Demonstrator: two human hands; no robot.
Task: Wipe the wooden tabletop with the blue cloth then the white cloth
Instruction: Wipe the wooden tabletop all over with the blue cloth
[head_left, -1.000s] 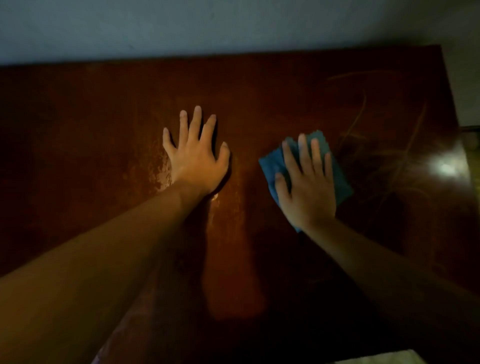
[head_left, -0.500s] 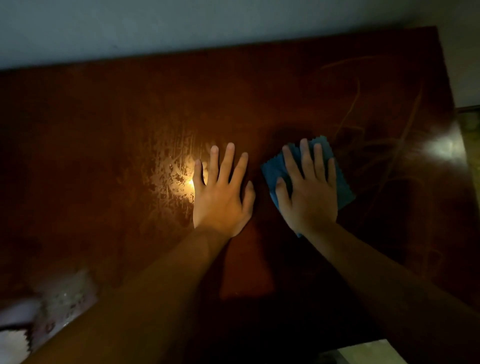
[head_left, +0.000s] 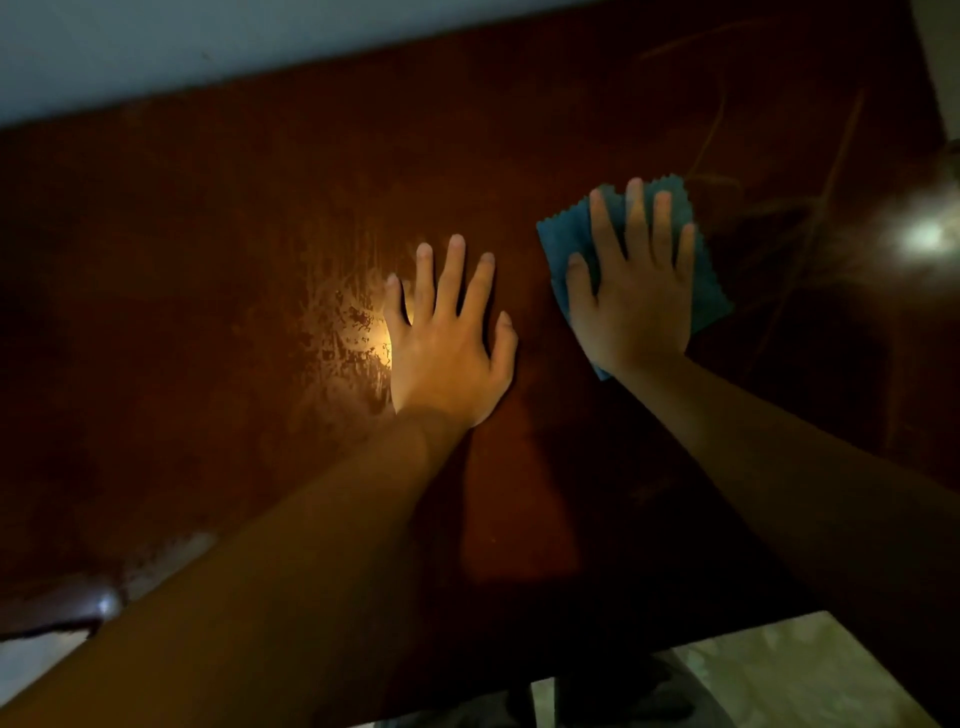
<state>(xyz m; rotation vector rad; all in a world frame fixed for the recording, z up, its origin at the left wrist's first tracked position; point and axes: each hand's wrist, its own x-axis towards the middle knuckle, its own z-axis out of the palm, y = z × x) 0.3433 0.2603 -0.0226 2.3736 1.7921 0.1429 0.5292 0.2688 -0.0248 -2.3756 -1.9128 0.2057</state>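
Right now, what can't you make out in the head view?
- White cloth: not identifiable; a pale patch at the bottom-left edge is cut off and partly behind the left arm.
- Blue cloth: middle hidden under right hand.
- Dark wooden tabletop: left side too dim; glare near left hand.

My right hand (head_left: 636, 301) lies flat on the blue cloth (head_left: 563, 236), fingers spread, pressing it on the wooden tabletop (head_left: 208, 260). My left hand (head_left: 447, 343) rests flat just beside it, on bare wood.
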